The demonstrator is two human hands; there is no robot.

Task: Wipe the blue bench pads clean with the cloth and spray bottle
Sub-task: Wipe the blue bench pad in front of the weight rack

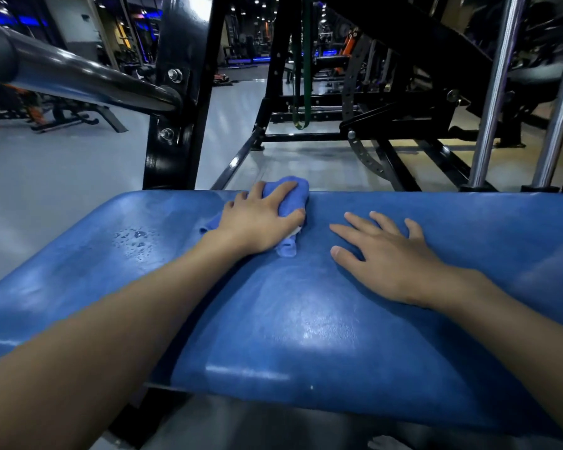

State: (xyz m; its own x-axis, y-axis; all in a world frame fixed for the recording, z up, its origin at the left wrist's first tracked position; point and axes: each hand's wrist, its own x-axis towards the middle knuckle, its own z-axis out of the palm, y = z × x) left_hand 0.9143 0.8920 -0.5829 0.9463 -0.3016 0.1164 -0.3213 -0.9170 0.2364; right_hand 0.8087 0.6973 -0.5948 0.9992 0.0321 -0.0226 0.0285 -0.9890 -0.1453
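A wide blue bench pad (290,319) fills the lower half of the view. My left hand (260,219) grips a bunched blue cloth (291,193) near the pad's far edge, fingers curled over it. My right hand (384,258) lies flat on the pad to the right of the cloth, fingers spread and holding nothing. Spray droplets (137,240) sit on the pad left of the cloth. No spray bottle is in view.
A black steel upright (176,92) with a bar (78,76) stands behind the pad at left. Black machine frames (355,118) and chrome guide rods (501,92) stand behind at right. Grey gym floor (46,177) stretches to the left.
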